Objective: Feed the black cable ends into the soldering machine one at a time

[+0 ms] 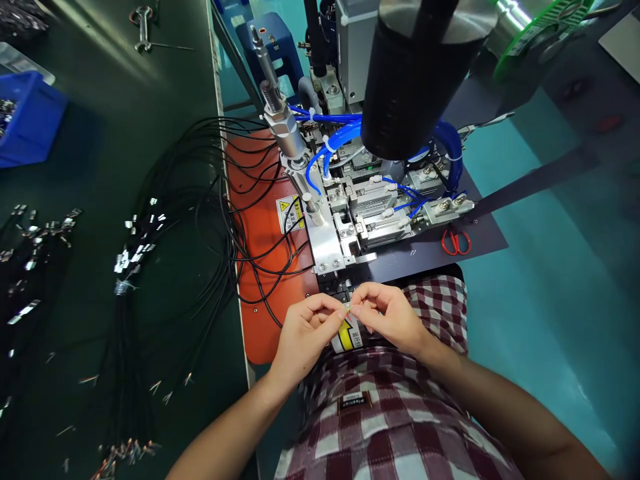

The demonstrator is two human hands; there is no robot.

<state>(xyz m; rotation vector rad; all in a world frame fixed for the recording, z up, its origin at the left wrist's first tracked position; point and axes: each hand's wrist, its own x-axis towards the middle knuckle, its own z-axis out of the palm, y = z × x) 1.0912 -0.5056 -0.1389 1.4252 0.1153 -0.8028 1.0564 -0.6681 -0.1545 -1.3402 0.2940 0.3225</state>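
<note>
My left hand (pixel 311 328) and my right hand (pixel 386 316) meet fingertip to fingertip in front of the machine. Both are closed in a pinch on thin coloured wires (pixel 349 311), of which only tiny yellow-green and reddish bits show between the fingers. Just below the fingertips is a white label with a yellow arrow (pixel 345 335). The bench machine (pixel 327 248), with its metal slides and blue air tubes, stands right beyond the hands. Black cables (pixel 265 270) run over its orange base plate (pixel 260 333), left of my left hand.
Bundled black cables (pixel 123 333) with shiny connectors lie on the dark table at left, near a blue bin (pixel 30 120) and a wrench (pixel 144 30). Red-handled scissors (pixel 455 241) rest right of the machine. A black cylinder (pixel 407 93) overhangs it, and a green-rimmed spool (pixel 543 30) hangs upper right.
</note>
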